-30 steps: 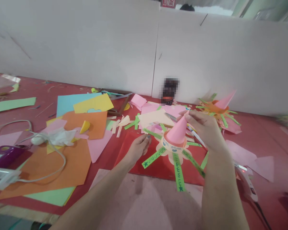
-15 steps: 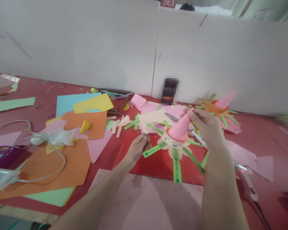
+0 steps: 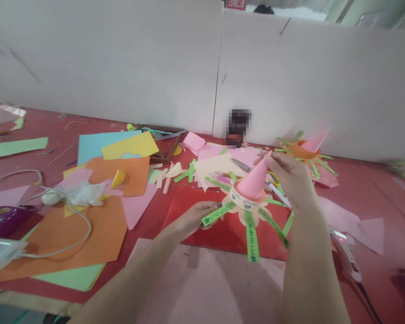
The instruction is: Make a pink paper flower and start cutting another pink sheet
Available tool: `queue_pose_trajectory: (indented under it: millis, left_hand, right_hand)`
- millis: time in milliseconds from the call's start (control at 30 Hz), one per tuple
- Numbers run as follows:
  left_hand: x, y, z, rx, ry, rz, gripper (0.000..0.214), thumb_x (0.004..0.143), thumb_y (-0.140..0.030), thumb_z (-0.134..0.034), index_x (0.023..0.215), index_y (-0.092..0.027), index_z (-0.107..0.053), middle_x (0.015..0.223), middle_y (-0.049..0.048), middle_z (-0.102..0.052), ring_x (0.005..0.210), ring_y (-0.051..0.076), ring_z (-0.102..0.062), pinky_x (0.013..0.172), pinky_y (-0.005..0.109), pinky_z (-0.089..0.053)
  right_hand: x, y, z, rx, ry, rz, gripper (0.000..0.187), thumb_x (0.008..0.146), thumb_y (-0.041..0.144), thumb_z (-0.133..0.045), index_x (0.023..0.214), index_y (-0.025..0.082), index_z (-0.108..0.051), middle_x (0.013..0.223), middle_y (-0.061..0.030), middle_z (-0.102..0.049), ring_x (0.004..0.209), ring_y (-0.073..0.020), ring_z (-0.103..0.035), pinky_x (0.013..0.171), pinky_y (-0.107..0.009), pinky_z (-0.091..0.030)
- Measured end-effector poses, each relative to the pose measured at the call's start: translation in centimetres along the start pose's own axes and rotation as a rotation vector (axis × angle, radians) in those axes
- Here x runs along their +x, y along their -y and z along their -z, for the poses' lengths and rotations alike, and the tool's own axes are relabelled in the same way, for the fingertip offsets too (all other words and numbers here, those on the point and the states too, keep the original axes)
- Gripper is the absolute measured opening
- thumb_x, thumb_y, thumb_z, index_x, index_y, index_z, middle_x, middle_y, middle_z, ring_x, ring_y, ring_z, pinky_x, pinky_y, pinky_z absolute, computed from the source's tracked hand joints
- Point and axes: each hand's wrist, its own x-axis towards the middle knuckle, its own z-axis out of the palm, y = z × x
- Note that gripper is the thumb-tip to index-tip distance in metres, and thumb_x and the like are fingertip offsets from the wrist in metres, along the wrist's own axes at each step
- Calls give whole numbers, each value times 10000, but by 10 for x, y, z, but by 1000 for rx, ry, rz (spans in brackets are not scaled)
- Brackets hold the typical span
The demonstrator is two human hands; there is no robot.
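Paper sheets (image 3: pixel 104 236) lie at left; left hand (image 3: pixel 196 218) is behind a green strip (image 3: pixel 212 216), fingers partly hidden, hold cannot be told. Paper craft (image 3: pixel 245 199) is over red sheet (image 3: pixel 205 238), its pink cone (image 3: pixel 254 181) pinched at the tip by right hand (image 3: pixel 286 168).

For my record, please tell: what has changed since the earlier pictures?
The left hand moved rightward and downward, now partly behind a star-marked green paper strip; whether it grips is hidden. The pink paper cone and the right hand moved slightly right. Unchanged: the pinch on the cone's tip, and the farther orange-and-pink paper ornament.
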Motion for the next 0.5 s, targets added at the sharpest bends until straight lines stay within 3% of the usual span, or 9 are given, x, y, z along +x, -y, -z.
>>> queue_pose_trajectory:
  millis: [167, 267, 400, 500]
  left_hand:
    - [4, 1, 5, -102, -195, -165, 290, 804, -411, -513, 664, -157, -495, 642, -26, -386, 562, 70, -329, 525, 195, -284]
    - [7, 2, 7, -166, -325, -252, 289, 802, -400, -518, 645, -159, -489, 800, -5, -495, 571, 66, -316, 546, 200, -302]
    - [6, -3, 5, -214, -311, -295, 301, 765, -372, -571, 595, -140, -481, 1176, 26, -501, 572, 55, -320, 542, 207, -317]
    - [5, -5, 3, -242, -318, -286, 314, 738, -396, -600, 600, -142, -478, 1184, 31, -518, 562, 49, -339, 535, 205, -321]
  right_hand:
    - [1, 0, 0, 20, 3, -12, 182, 790, 344, -555, 864, 230, -677, 894, -32, -673, 840, -196, -622, 789, -344, -500]
    - [1, 0, 0, 39, 7, -15, 177, 784, 344, -562, 861, 237, -680, 900, -30, -672, 851, -201, -620, 793, -345, -498]
    - [0, -2, 0, 27, 14, -20, 200, 786, 355, -556, 895, 236, -673, 919, -27, -668, 852, -200, -618, 795, -346, -492]
    - [0, -2, 0, 15, 15, -22, 213, 791, 360, -549, 911, 231, -669, 921, -29, -667, 851, -193, -615, 793, -339, -488]
